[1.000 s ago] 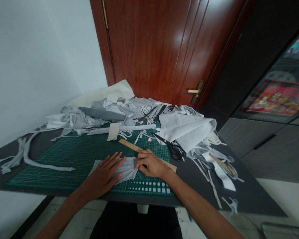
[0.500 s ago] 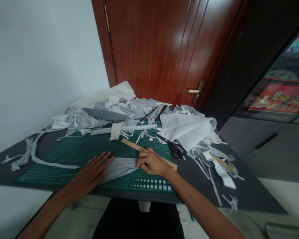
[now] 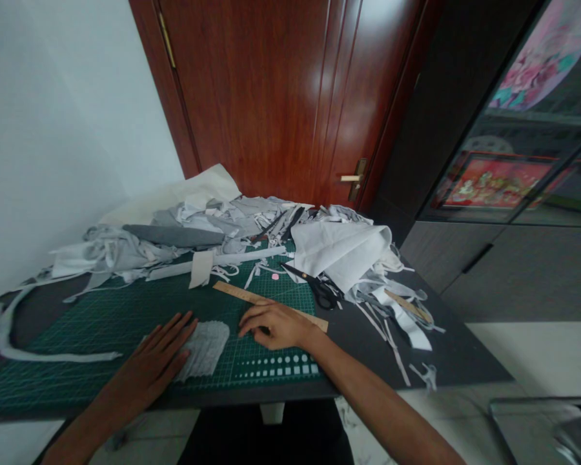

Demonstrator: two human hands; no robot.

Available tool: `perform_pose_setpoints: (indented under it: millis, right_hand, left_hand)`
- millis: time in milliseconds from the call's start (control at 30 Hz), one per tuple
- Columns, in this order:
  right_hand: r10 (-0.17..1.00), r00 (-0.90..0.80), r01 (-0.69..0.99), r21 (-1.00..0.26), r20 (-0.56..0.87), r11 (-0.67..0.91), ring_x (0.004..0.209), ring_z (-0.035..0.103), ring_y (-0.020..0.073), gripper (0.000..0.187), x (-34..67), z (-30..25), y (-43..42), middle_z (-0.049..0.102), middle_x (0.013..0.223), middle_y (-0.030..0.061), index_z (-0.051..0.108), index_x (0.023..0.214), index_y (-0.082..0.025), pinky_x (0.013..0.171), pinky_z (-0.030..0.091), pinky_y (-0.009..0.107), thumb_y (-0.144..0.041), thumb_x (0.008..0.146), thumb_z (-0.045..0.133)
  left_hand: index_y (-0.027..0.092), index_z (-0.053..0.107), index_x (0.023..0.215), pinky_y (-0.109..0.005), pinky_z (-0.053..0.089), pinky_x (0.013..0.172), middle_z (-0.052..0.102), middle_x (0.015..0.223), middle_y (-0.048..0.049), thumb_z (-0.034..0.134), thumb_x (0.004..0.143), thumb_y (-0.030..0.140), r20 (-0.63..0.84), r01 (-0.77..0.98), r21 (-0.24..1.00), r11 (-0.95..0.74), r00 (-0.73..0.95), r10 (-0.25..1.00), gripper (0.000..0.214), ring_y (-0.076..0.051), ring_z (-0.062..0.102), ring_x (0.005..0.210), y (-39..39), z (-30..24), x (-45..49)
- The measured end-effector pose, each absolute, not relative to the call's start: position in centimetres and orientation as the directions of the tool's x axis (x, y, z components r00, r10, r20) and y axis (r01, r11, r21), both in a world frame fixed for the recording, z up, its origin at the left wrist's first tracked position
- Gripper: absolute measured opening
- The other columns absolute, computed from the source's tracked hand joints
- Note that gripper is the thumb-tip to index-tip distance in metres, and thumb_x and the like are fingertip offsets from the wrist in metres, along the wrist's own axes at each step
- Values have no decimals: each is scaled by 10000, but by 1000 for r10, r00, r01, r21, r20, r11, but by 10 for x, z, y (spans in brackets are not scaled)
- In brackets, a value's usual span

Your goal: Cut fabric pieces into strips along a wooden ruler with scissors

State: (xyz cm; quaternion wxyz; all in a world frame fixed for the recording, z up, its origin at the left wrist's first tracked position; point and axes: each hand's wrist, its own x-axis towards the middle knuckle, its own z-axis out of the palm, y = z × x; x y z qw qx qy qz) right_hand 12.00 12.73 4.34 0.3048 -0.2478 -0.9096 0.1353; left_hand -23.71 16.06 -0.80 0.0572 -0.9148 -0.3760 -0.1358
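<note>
One item first: where does the grey fabric scrap (image 3: 204,349) lie?

On the green cutting mat (image 3: 77,342), toward its near edge. It is crumpled, with its long axis slanting from far right to near left.

Which hand is nearer?

The left hand (image 3: 148,365). It lies flat on the mat just left of the scrap. Its edge is at the scrap or very nearly so; contact cannot be confirmed from this angle.

State of its fingers (image 3: 181,326)?

Open, spread and straight. Nothing held.

And the right hand (image 3: 275,326)?

Right of the scrap and apart from it, lying over the wooden ruler (image 3: 237,294), which runs diagonally across the mat onto the worktop (image 3: 368,361). Its fingers (image 3: 254,316) are bent, tips toward the mat. Whether they grip the ruler cannot be determined.

Anything else close by?

Black-handled scissors (image 3: 323,296) lie beyond the ruler at the mat's far edge, beside a white cloth (image 3: 339,252).
</note>
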Motion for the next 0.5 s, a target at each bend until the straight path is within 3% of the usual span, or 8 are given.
perform_pose_setpoints:
  millis: [100,200,300,400,500]
  right_hand:
    - [624,-535,476,-406,569,780,1037,645,210,310,137,48,134,713,1107,55,734,1034,-217,1006,456,389,-25,879,546]
    - [724,-256,623,-463,641,630,1054,608,235,330,161,51,143,681,1102,74,749,1039,-216,982,450,413,-21,886,532]
    - [742,-36,696,-516,669,499,1026,588,240,342,187,50,150,668,1020,71,768,1003,-219,971,448,407,-13,874,526]
    - [747,52,735,-532,662,420,949,579,239,323,205,45,156,658,946,70,770,936,-206,936,456,402,-8,847,532]
    - [763,74,753,-538,642,380,928,583,240,308,211,40,159,660,929,76,762,904,-189,925,460,398,3,830,533]
  left_hand:
    - [302,311,1632,-591,361,1217,409,1643,-83,425,1057,388,280,703,3,-712,683,675,593,-316,361,1531,162,-7,-238]
    - [325,250,1647,-596,367,1212,382,1655,-68,410,1061,389,284,697,5,-717,687,669,611,-312,364,1528,162,-6,-238]
    - [401,140,1655,-602,380,1205,351,1669,-7,420,1062,394,292,688,-8,-726,696,656,655,-300,372,1524,166,-8,-240]
    - [479,54,1640,-600,386,1206,331,1675,60,441,1060,388,297,699,-19,-715,687,663,704,-273,373,1528,179,-12,-244]
    - [390,190,1641,-595,412,1185,437,1635,13,406,1059,391,330,740,-40,-672,644,690,621,-288,418,1506,197,-5,-246]
